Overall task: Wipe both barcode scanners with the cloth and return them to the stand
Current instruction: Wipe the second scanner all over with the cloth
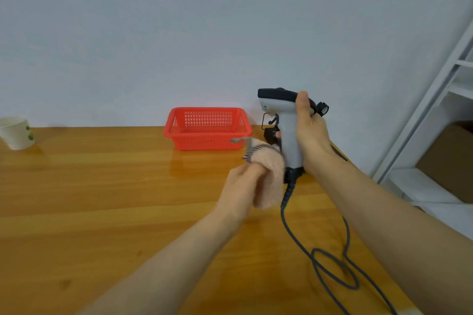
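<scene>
My right hand (311, 133) grips the handle of a grey and black barcode scanner (280, 105), held upright above the wooden table (102, 199). My left hand (240, 186) holds a pink cloth (268, 174) bunched against the lower left side of the scanner's handle. The scanner's grey cable (330, 263) runs down from its base and loops on the table. Behind the scanner a black stand (271, 133) is partly hidden, and a small black holder (323, 108) shows past my thumb. I see no second scanner.
A red mesh basket (207, 126) sits at the table's back edge against the white wall. A white paper cup (16, 133) stands far left. White shelving (435, 110) with a cardboard box (453, 158) is to the right of the table.
</scene>
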Demonstrator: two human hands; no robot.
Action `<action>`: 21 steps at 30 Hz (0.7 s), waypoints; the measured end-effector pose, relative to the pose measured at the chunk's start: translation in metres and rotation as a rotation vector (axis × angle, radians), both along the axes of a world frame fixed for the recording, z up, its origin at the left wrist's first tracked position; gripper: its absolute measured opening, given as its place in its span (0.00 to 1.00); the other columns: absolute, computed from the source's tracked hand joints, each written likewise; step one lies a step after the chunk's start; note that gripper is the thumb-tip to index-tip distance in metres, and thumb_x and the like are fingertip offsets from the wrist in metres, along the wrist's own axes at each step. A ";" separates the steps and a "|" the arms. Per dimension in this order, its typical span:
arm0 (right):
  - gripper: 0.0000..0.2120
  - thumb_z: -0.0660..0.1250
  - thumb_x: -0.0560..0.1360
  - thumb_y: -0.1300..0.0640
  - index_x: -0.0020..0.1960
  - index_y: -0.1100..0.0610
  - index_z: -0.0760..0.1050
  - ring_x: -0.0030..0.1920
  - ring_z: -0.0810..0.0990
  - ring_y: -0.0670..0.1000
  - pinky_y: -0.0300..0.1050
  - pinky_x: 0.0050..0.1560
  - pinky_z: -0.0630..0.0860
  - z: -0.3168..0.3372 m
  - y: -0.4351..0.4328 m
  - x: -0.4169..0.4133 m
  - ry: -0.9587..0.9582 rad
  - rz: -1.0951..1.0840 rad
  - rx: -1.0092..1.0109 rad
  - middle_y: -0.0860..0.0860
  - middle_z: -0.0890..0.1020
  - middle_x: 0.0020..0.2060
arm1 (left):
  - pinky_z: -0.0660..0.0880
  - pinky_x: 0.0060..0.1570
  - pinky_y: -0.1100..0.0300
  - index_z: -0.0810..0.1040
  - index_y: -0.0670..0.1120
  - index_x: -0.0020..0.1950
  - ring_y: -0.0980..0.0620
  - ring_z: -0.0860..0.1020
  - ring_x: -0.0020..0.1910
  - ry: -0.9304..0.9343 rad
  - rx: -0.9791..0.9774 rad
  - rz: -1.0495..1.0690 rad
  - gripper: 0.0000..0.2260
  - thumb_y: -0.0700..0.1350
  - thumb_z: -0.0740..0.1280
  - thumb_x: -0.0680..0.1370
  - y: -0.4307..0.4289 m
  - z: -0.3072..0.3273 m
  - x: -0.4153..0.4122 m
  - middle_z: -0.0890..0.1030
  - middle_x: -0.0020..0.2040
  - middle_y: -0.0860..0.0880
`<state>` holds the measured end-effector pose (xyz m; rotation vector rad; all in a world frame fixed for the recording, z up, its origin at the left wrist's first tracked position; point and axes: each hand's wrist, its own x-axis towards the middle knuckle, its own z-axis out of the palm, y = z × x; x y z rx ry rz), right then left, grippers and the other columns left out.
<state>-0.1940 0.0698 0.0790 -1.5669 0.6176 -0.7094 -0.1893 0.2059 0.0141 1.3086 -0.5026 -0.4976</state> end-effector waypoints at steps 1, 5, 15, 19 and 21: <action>0.44 0.55 0.62 0.22 0.55 0.59 0.74 0.48 0.80 0.54 0.47 0.51 0.78 -0.001 0.000 0.003 0.007 -0.008 -0.021 0.55 0.81 0.47 | 0.72 0.52 0.58 0.80 0.43 0.58 0.52 0.77 0.51 -0.115 0.031 0.015 0.14 0.46 0.64 0.75 -0.004 0.000 -0.007 0.81 0.47 0.49; 0.47 0.54 0.59 0.20 0.54 0.61 0.73 0.47 0.80 0.56 0.49 0.52 0.78 -0.002 0.008 0.010 -0.005 -0.032 0.000 0.56 0.81 0.46 | 0.64 0.59 0.74 0.51 0.54 0.76 0.59 0.71 0.61 -0.493 0.152 0.086 0.25 0.41 0.56 0.82 -0.018 -0.017 -0.018 0.71 0.62 0.54; 0.50 0.56 0.59 0.21 0.61 0.62 0.69 0.53 0.79 0.56 0.53 0.56 0.76 -0.002 0.023 0.002 -0.102 -0.049 -0.003 0.56 0.80 0.51 | 0.79 0.40 0.59 0.79 0.51 0.53 0.53 0.78 0.43 -0.232 -0.059 0.255 0.16 0.32 0.60 0.79 -0.029 -0.019 -0.022 0.80 0.43 0.50; 0.46 0.57 0.63 0.23 0.62 0.61 0.69 0.56 0.78 0.58 0.53 0.58 0.76 -0.003 0.027 0.002 -0.103 -0.017 -0.064 0.57 0.80 0.53 | 0.69 0.30 0.71 0.71 0.47 0.37 0.58 0.71 0.32 -0.016 0.049 0.293 0.16 0.28 0.56 0.78 -0.028 -0.005 -0.011 0.74 0.32 0.52; 0.53 0.56 0.53 0.17 0.61 0.58 0.71 0.57 0.78 0.61 0.61 0.60 0.73 -0.009 0.021 0.006 -0.075 -0.001 -0.039 0.60 0.80 0.54 | 0.69 0.26 0.69 0.70 0.44 0.39 0.53 0.76 0.33 0.203 0.041 0.246 0.15 0.31 0.52 0.80 -0.025 -0.001 0.001 0.74 0.28 0.51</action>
